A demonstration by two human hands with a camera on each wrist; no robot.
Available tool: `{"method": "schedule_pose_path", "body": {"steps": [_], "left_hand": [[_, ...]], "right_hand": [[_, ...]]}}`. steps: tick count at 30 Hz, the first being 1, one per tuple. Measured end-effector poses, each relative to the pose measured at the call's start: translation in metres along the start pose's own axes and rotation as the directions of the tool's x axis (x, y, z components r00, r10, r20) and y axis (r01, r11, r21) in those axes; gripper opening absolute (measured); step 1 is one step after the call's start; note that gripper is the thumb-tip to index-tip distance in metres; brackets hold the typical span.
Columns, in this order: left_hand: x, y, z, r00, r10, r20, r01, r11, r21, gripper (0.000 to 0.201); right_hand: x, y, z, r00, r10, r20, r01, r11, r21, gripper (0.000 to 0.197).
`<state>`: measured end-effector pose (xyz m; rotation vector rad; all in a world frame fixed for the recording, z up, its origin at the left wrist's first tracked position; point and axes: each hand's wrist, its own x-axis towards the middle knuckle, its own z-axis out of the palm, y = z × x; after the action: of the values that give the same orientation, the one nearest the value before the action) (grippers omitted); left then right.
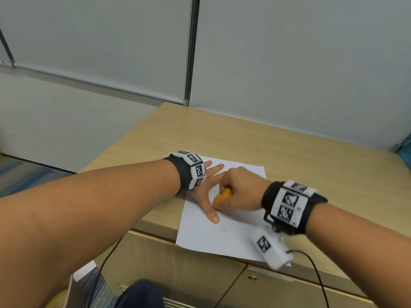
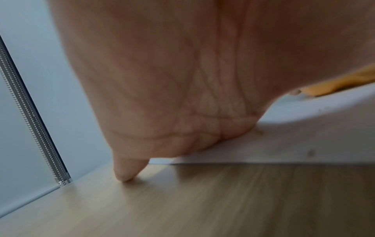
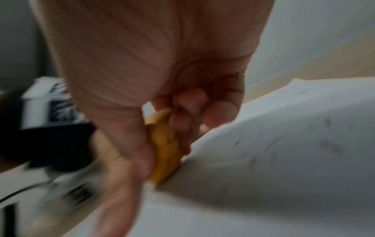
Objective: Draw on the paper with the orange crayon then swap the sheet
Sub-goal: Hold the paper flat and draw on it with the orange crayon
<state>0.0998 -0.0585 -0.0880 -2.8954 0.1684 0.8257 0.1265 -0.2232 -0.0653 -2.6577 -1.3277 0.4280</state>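
Note:
A white sheet of paper (image 1: 224, 232) lies on the wooden desk top (image 1: 266, 147), its near edge hanging past the desk's front. My left hand (image 1: 206, 192) lies flat on the sheet's left part, fingers spread, thumb pointing toward me. My right hand (image 1: 238, 190) grips a chunky orange crayon (image 1: 222, 196) in a fist, its tip down on the paper between my left thumb and fingers. The right wrist view shows the orange crayon (image 3: 164, 154) pinched in curled fingers against the paper (image 3: 284, 160). In the left wrist view my palm (image 2: 182, 80) presses down, and the crayon (image 2: 341, 83) shows at the right edge.
Grey partition walls (image 1: 289, 63) stand behind the desk. A cabinet front with a lock (image 1: 252, 278) sits below the desk edge. A black cable (image 1: 315, 272) trails from my right wrist camera (image 1: 270, 248). Floor and a bag lie at the lower left.

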Motion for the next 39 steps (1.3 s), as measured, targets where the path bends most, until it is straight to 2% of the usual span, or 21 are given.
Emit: {"method": "schedule_pose_path", "body": {"steps": [3,4,5,7,9,12,13,17,18,21,22,26,27,30,31,33,35,36,39], "left_hand": [[0.002,0.0,0.001,1.0,-0.008,-0.002,0.008,1.0,-0.029,0.151],[0.003,0.0,0.001,1.0,-0.015,-0.001,0.015,0.999,-0.032,0.152],[0.003,0.0,0.002,1.0,-0.02,-0.002,0.019,1.0,-0.02,0.153],[0.004,0.0,0.002,1.0,-0.017,-0.009,0.017,1.0,0.004,0.155],[0.005,-0.001,0.002,1.0,-0.009,-0.01,0.009,1.0,-0.003,0.158],[0.007,-0.002,0.003,1.0,-0.01,-0.006,0.01,0.999,-0.034,0.16],[0.007,-0.001,0.003,1.0,-0.01,-0.007,0.01,0.999,-0.038,0.159],[0.006,-0.002,0.003,1.0,0.007,-0.025,-0.007,1.0,0.0,0.149],[0.006,-0.002,0.003,1.0,0.005,-0.025,-0.005,1.0,-0.005,0.151],[0.006,-0.002,0.004,1.0,-0.007,-0.018,0.006,0.999,-0.032,0.158],[0.006,-0.002,0.004,1.0,-0.009,-0.017,0.008,0.999,-0.041,0.158],[0.006,-0.002,0.005,1.0,-0.007,-0.025,0.007,1.0,-0.009,0.155],[0.006,-0.002,0.004,1.0,-0.004,-0.023,0.003,1.0,-0.012,0.155],[0.006,-0.002,0.005,1.0,0.003,-0.021,-0.004,0.999,-0.05,0.152],[0.007,-0.002,0.005,1.0,0.001,-0.024,-0.002,0.999,-0.053,0.152],[0.007,-0.002,0.005,1.0,-0.009,-0.028,0.009,1.0,-0.021,0.153],[0.007,-0.002,0.005,1.0,-0.01,-0.028,0.01,1.0,-0.005,0.155],[0.006,-0.002,0.004,1.0,-0.01,-0.025,0.01,1.0,-0.013,0.155],[0.006,-0.002,0.003,1.0,-0.008,-0.021,0.007,0.998,-0.055,0.152]], "right_hand": [[0.015,0.025,-0.019,0.974,0.165,-0.156,-0.173,0.984,-0.039,0.03],[0.015,0.028,-0.017,0.967,0.177,-0.184,-0.188,0.981,-0.046,0.029],[0.012,0.023,-0.013,0.975,0.151,-0.163,-0.161,0.986,-0.049,0.028],[-0.001,0.003,0.0,0.999,0.025,-0.045,-0.027,0.999,-0.036,0.027],[-0.004,0.005,0.0,1.0,0.009,0.013,-0.009,1.0,0.007,0.031],[0.013,0.031,-0.02,0.97,0.184,-0.156,-0.191,0.981,-0.03,0.033],[0.015,0.031,-0.018,0.965,0.19,-0.183,-0.199,0.98,-0.033,0.031],[-0.003,0.0,0.005,1.0,-0.016,-0.013,0.016,1.0,0.01,0.026],[-0.001,0.004,0.001,1.0,-0.002,-0.011,0.003,1.0,0.017,0.028],[0.015,0.032,-0.017,0.974,0.162,-0.161,-0.166,0.986,-0.008,0.032],[0.015,0.034,-0.015,0.967,0.174,-0.184,-0.179,0.984,-0.011,0.031],[-0.001,0.008,0.003,0.999,-0.036,-0.004,0.036,0.999,0.004,0.027],[0.001,0.013,-0.002,1.0,-0.017,-0.003,0.017,1.0,0.009,0.029],[0.018,0.036,-0.017,0.971,0.163,-0.173,-0.168,0.986,-0.015,0.03],[0.018,0.037,-0.013,0.966,0.165,-0.2,-0.174,0.984,-0.026,0.029],[0.007,0.022,-0.004,0.993,0.041,-0.106,-0.047,0.998,-0.05,0.028],[-0.003,0.014,0.001,0.998,-0.047,0.036,0.046,0.999,0.005,0.031],[-0.002,0.018,-0.003,0.999,-0.03,0.035,0.03,1.0,0.008,0.033],[0.013,0.039,-0.019,0.976,0.15,-0.16,-0.159,0.986,-0.044,0.031]]}}
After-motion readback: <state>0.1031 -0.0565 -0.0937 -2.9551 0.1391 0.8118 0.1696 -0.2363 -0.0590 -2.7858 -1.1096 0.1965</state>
